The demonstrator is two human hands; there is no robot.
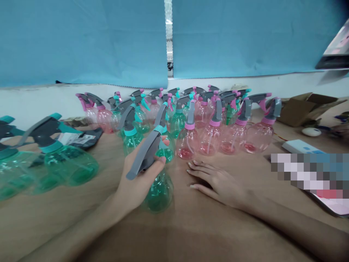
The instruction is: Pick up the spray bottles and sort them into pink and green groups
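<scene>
My left hand (141,174) is wrapped around the neck of a green spray bottle (158,196) with a grey and teal trigger head. The bottle is upright, and the fingers partly hide its collar. To its right, my right hand (218,182) lies low over the table with fingers stretched out, holding nothing. Just beyond that hand stands a pink spray bottle (187,143) in a row of similar pink ones. Behind the held bottle is another green spray bottle (132,140). At the left stands a further green spray bottle (71,165), beside another like it.
More pink and green spray bottles crowd the back of the wooden table (191,233). An open cardboard box (297,109), a white mouse-like object (311,131) and a pale box (302,146) are at the right. Black plastic packaging (92,139) lies at the left. A blue covering (81,40) hangs behind.
</scene>
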